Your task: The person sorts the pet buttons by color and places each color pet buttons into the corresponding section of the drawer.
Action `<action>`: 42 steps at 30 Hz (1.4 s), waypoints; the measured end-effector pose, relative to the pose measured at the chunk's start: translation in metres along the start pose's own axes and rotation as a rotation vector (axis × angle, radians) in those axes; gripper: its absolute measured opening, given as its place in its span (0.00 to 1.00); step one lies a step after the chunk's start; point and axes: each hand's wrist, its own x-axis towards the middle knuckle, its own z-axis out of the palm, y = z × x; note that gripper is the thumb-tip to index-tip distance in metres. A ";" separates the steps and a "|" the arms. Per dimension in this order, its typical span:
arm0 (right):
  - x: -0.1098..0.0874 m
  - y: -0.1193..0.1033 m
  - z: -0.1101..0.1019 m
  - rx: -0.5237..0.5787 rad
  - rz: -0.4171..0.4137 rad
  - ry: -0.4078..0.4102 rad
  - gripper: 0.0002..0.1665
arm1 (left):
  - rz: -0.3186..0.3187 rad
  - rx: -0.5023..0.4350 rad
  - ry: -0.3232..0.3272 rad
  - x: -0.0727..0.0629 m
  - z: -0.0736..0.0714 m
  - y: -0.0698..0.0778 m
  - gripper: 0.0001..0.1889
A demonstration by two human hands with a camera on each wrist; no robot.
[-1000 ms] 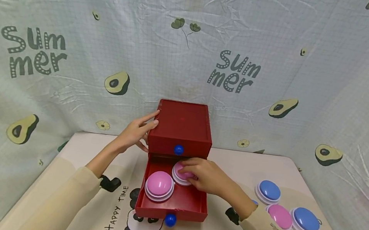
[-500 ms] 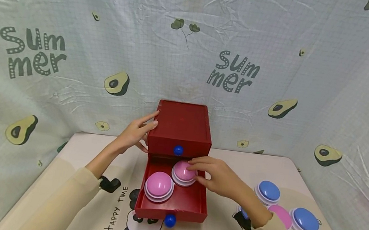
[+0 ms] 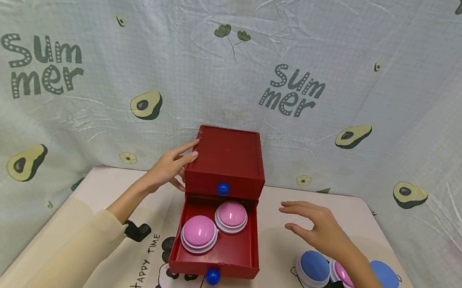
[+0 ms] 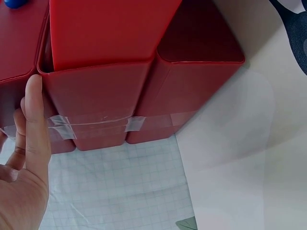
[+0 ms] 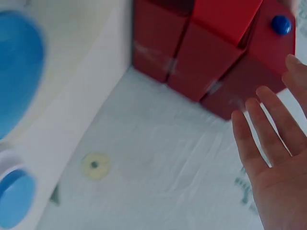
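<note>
A red drawer cabinet (image 3: 227,152) stands at the back of the table, with a lower drawer (image 3: 235,255) pulled out toward me. Inside the drawer lie two round push buttons with white bases: a pink button (image 3: 199,231) at front left and another pink button (image 3: 232,214) at back right. My left hand (image 3: 168,167) rests its extended fingertips on the cabinet's upper left side; the left wrist view shows a straight finger (image 4: 36,115) against the wall. To the right of the cabinet, my right hand (image 3: 318,227) hovers with spread fingers and holds nothing.
Right of the cabinet, partly behind my right forearm, sit a blue button (image 3: 315,265), a pink button (image 3: 344,274) and another blue button (image 3: 384,275). A blue knob (image 3: 213,276) sticks out from the drawer front. A printed cloth (image 3: 230,80) hangs behind the table.
My right hand has let go of the back pink button in the drawer and moved off to the right, over the loose buttons. My left hand stays on the cabinet.
</note>
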 end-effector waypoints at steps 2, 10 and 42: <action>-0.013 0.008 -0.004 -0.024 0.020 0.012 0.26 | 0.000 0.004 0.001 0.001 0.000 0.000 0.33; -0.071 0.037 -0.011 -0.073 0.101 0.041 0.28 | -0.005 -0.001 0.002 0.002 0.003 -0.001 0.33; -0.157 0.092 -0.014 -0.174 0.200 -0.131 0.31 | -0.008 -0.005 0.012 -0.001 0.004 0.000 0.32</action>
